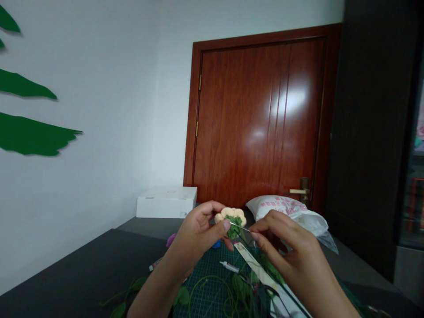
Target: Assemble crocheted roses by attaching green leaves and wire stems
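Cream yarn, as it seems, is making the rounded lobes of a small flower-shaped piece (230, 213), which the left hand (200, 226) is holding up in the air, beyond the small white tube with a pointed cap (229, 266) that is lying on the dark green gridded cutting mat (207, 287). This hand is half curled, and its thumb and fingers are pinching the piece from its left side. The right hand (293, 236) is closing thumb and index finger on a thin straight metal needle-like tool (241, 227), while its other fingers are bending loosely. In my judgement, the step in hand is working the tool at the dense green yarn centre (236, 219); whether the tip is entering the yarn or only passing in front of it (the left thumb is very near), I cannot tell. The next move is probably calling for a steady left pinch and a small, careful push or pull along the tool. The flower-shaped piece is turning its green side towards the person, its lobes are pointing upward, and its longer axis is running roughly sideways. The tool is pointing left and slightly upward.
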Motion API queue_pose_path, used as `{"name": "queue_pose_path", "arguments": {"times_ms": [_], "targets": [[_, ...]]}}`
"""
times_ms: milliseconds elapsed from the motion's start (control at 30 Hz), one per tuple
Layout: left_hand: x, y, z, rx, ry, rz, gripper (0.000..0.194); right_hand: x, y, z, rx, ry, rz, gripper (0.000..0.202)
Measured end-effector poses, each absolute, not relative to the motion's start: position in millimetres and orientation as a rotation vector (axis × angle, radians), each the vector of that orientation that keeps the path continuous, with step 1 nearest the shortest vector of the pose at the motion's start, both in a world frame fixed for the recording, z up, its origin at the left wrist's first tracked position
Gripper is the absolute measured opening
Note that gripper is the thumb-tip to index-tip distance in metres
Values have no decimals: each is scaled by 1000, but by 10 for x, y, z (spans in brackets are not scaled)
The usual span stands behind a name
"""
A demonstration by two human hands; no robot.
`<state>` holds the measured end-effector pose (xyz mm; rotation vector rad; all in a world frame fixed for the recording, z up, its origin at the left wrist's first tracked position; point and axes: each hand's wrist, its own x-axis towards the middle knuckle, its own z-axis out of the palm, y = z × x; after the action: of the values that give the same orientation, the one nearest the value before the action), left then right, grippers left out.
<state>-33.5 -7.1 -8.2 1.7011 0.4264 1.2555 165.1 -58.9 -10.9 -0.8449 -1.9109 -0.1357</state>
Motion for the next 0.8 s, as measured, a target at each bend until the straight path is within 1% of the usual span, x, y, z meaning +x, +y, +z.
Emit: {"name": "queue_pose_path", "arguments": {"times_ms": [167,433,800], "targets": [[-349,-101,-74,1706,463,1279,17,1646,-585,-156,-916,-1898,-218,14],[-340,-104,-56,1677,475,1317,19,1647,-592,-151,-955,-1910,-217,14],[-320,-104,-82,1628,436,1368,20,1529,-614,-168,-988,-1887,-87,13]]}}
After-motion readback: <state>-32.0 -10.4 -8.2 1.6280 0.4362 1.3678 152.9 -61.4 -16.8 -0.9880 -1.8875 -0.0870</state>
